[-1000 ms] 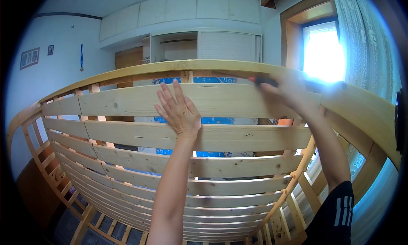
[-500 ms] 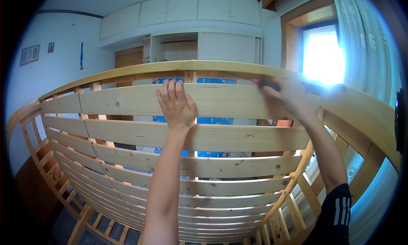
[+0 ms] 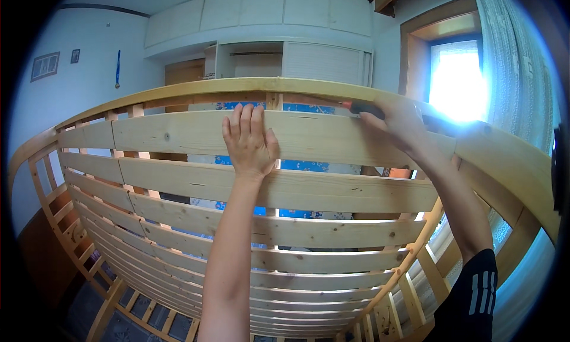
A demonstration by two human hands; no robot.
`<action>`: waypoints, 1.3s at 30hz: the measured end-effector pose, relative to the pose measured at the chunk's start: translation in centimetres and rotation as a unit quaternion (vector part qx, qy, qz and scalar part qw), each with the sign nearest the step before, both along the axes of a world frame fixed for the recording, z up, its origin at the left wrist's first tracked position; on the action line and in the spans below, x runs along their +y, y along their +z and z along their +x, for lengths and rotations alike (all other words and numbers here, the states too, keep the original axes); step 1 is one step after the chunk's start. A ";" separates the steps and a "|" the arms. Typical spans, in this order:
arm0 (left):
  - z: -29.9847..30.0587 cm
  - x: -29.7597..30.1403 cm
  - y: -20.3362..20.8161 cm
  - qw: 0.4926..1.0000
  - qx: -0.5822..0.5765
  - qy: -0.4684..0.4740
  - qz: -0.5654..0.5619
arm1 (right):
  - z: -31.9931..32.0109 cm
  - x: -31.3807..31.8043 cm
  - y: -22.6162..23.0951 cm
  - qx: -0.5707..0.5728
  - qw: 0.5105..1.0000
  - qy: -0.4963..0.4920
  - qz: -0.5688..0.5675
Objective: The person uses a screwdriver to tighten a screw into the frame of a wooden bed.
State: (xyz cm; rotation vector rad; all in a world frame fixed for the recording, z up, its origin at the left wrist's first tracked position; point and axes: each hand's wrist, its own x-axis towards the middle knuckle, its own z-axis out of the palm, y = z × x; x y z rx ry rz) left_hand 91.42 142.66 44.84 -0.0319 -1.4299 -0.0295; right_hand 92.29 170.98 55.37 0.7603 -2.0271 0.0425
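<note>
My left hand (image 3: 248,143) lies on the upper wooden slat (image 3: 178,133) of a pale wooden bed frame. Its fingers stretch up to the slat's top edge, with the thumb out to the side. Farther right, my right hand (image 3: 399,123) is closed around a screwdriver (image 3: 360,107) with a red and black handle. The thin shaft points left, into the gap between the slat and the curved top rail (image 3: 237,89). Shadow in that gap hides what the tip meets.
More slats (image 3: 332,229) run below in rows, with side rails at both ends. Blue patterned fabric (image 3: 304,165) and an orange object (image 3: 399,173) show through the gaps. Beyond stand white cupboards (image 3: 261,8); a bright window (image 3: 457,75) and curtain (image 3: 519,63) are at right.
My right hand has shifted slightly left with the screwdriver and is less blurred. My left hand keeps its place on the slat. The whole view has tilted a little.
</note>
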 end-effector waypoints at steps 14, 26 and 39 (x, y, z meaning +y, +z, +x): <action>-0.1 0.0 0.0 1.000 0.008 -0.010 -0.002 | 1.6 -0.7 1.2 0.019 0.997 -0.047 0.066; 0.0 -0.2 0.1 1.000 0.004 -0.008 -0.006 | 1.8 0.4 1.1 0.042 0.993 -0.053 0.094; -0.1 0.0 0.0 1.000 0.001 0.000 -0.004 | 1.9 0.8 0.6 0.040 0.993 -0.105 0.048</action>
